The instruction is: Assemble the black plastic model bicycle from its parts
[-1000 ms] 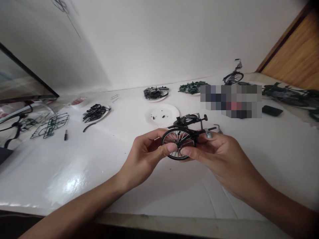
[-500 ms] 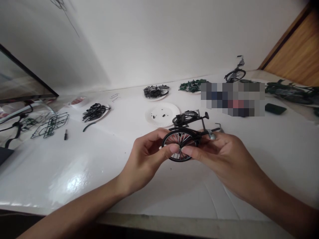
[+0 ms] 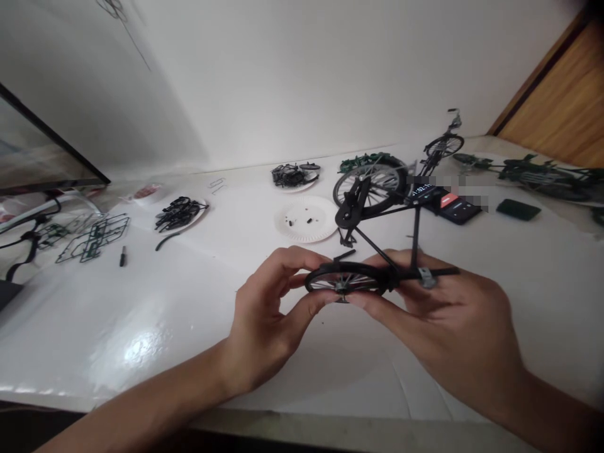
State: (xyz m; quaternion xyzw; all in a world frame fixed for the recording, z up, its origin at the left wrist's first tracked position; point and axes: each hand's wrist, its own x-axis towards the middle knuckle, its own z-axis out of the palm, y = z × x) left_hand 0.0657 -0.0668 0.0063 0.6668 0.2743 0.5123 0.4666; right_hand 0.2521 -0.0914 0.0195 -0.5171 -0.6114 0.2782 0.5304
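Between my hands is a black model bicycle (image 3: 415, 236), turned on its side above the white table (image 3: 212, 352). Its front wheel (image 3: 346, 277) lies nearly flat towards me, and the rear wheel (image 3: 372, 185) rises behind it. My left hand (image 3: 278, 314) pinches the left part of the front wheel, thumb at the hub. My right hand (image 3: 453, 314) grips the wheel's right side and the fork area, its thumb tip close to the left one. Its other fingers are partly hidden behind the frame.
A white paper plate (image 3: 283, 229) with small black bits is just beyond the bicycle. Plates of black parts (image 3: 179, 214) and green parts (image 3: 363, 162) stand farther back. A phone (image 3: 453, 204), another model bicycle (image 3: 443, 148), green part frames (image 3: 101, 239) and a small screwdriver (image 3: 123, 257) lie around.
The bicycle has been tilted in my hands: the front wheel went from facing me to nearly flat, and the frame and rear wheel swung up. Both hands keep hold near the hub.
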